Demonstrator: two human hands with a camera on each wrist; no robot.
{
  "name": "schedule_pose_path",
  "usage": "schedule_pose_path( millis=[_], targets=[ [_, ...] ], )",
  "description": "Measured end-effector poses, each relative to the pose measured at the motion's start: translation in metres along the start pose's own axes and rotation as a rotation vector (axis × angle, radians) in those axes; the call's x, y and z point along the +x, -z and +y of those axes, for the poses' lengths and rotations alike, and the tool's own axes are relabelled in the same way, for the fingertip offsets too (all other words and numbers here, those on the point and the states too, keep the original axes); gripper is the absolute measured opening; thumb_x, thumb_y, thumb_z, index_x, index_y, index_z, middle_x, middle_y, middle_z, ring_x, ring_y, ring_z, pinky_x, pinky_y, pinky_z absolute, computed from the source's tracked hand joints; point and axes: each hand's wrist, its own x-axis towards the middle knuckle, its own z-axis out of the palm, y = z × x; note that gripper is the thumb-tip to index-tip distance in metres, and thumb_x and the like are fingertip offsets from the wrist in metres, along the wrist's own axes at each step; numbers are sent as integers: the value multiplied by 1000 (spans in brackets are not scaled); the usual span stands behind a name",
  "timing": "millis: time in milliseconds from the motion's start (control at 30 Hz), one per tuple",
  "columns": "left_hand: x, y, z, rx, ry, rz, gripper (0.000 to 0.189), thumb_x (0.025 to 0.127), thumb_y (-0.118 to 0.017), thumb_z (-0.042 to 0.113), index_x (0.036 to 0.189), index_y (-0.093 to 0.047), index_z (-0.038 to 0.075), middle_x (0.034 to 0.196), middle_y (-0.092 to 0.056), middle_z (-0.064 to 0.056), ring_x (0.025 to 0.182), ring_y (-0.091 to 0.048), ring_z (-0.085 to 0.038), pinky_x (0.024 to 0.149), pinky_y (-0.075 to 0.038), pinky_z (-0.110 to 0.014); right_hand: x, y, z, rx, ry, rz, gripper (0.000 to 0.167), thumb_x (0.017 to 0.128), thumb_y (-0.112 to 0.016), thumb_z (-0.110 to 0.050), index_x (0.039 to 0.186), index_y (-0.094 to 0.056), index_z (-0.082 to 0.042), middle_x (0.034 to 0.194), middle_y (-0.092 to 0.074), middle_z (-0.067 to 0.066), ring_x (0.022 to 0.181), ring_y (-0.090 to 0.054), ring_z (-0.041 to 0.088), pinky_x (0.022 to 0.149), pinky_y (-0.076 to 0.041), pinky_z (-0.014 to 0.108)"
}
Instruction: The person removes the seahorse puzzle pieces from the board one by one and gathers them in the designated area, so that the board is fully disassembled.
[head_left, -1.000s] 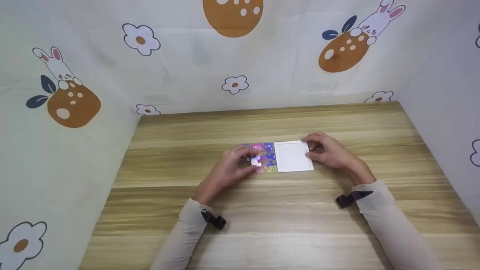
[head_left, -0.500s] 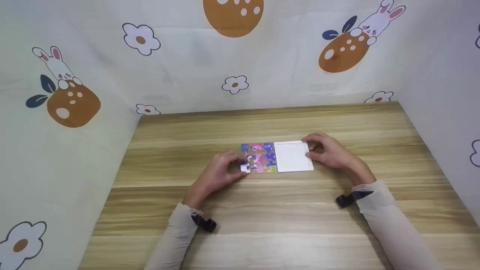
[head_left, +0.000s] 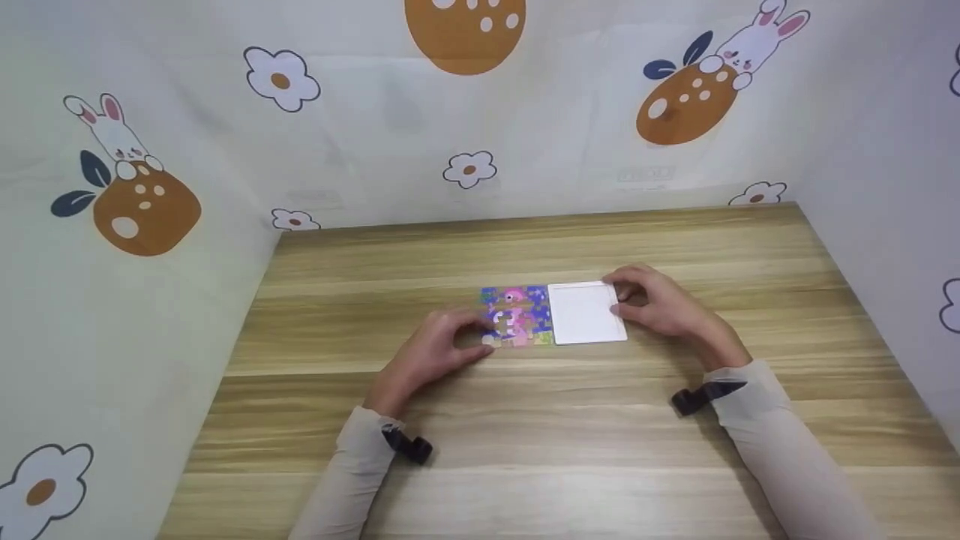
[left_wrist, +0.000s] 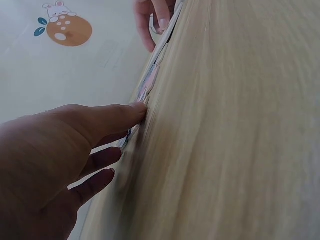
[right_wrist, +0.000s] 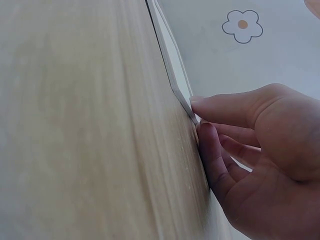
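Observation:
In the head view, a small colourful jigsaw puzzle lies flat, blue and pink, with a gap in its left part where wood-like colour shows. My left hand is at its left edge, thumb and forefinger about the pale corner puzzle piece at the lower left. In the left wrist view the thumb of my left hand touches the puzzle's edge. A white square puzzle tray adjoins the puzzle on the right. My right hand grips its right edge between thumb and fingers.
The wooden table runs under everything. Behind it and at both sides stand pale fabric walls printed with rabbits, oranges and flowers. Each wrist carries a black camera strap, such as the left strap.
My left hand has moved left and slightly down, carrying a piece from the puzzle's middle to its lower-left corner, where it now lies flatter. My right hand and the tray stay put.

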Motion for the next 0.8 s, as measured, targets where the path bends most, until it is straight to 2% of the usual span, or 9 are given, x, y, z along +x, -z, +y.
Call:
schedule_pose_path(
  millis=[167, 367, 567, 667, 800],
  targets=[
    [0, 1, -1, -6, 9, -4, 32, 97, -84, 33, 125, -80, 19, 127, -79, 4, 128, -70, -19, 117, -51, -46, 0, 1, 0, -3, -5, -3, 48, 96, -78, 0, 142, -65, 3, 124, -65, 22, 111, -66, 33, 102, -57, 43],
    [-1, 4, -1, 9, -22, 19, 29, 96, -85, 32, 121, -81, 17, 123, -80, 2, 123, -71, -20, 114, -54, -45, 1, -2, 1, -5, 7, 1, 47, 97, -77, 0, 142, -65, 3, 129, -63, 23, 111, -65, 32, 100, -59, 38],
    [5, 8, 0, -4, -63, 128, 28, 99, -82, 26, 120, -80, 9, 121, -80, -7, 120, -74, -25, 111, -57, -45, 3, -5, 0, -13, 24, 6, 47, 97, -76, 1, 142, -64, 4, 130, -63, 23, 111, -66, 32, 99, -60, 33],
    [11, 10, 0, 9, -31, 192, 27, 101, -78, 23, 124, -78, 8, 125, -79, -8, 123, -72, -26, 113, -56, -45, 2, -2, -1, -23, -1, 6, 48, 99, -76, -2, 145, -62, 3, 137, -62, 24, 113, -68, 33, 98, -59, 33],
    [20, 12, -3, 87, 38, 270, 28, 102, -77, 20, 128, -76, 10, 132, -77, -8, 129, -69, -27, 117, -52, -47, 2, 7, -1, -35, -41, 50, 49, 100, -73, -5, 147, -61, 2, 145, -61, 25, 116, -71, 37, 99, -58, 38]
  ],
)
